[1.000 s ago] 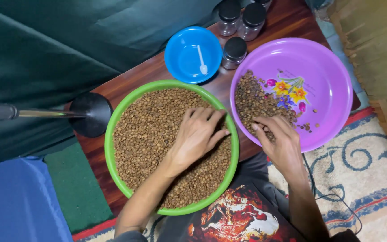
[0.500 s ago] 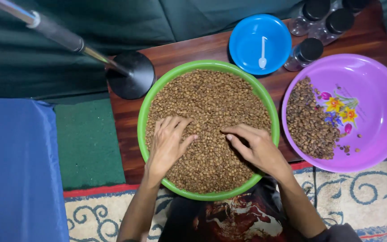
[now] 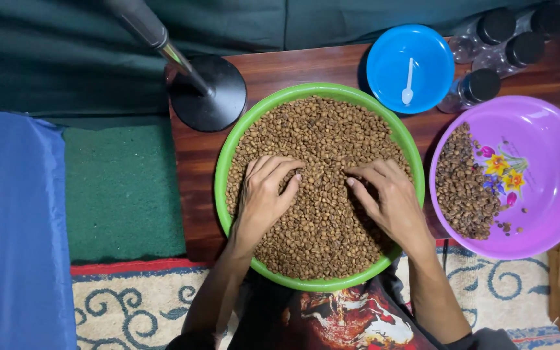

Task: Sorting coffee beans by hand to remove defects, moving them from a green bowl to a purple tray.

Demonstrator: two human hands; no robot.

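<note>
On the low wooden table [image 3: 280,71] sits a green bowl [image 3: 228,155] filled nearly to the rim with brown beans [image 3: 319,129], and both hands rest in it. The left hand [image 3: 264,194] lies palm down on the near left part of the heap, fingers loosely curled into the beans, gripping nothing that I can make out. The right hand [image 3: 387,198] lies on the near right part, fingers spread flat and reaching toward the middle, likewise loose; whether a few beans are pinched under either set of fingertips cannot be told.

The beans look small, hard, dry and light, so they likely roll and slide freely and are best raked with flat fingers or pinched a few at a time. The bowl looks like thin plastic made heavy by its load, best held at opposite sides of its rim.

To the right, just beside the green bowl, a purple bowl [image 3: 552,149] with a flower print holds a smaller heap of beans on its left side. At the far edge stand a blue bowl [image 3: 432,58] with a white spoon [image 3: 408,84] in it and clear jars with black lids [image 3: 481,84]. A black round stand base [image 3: 212,104] sits at the far left of the table, its pole cut off by the frame. The purple bowl's right edge and the farthest jars are cut off too, and the hands hide the beans beneath them.
</note>
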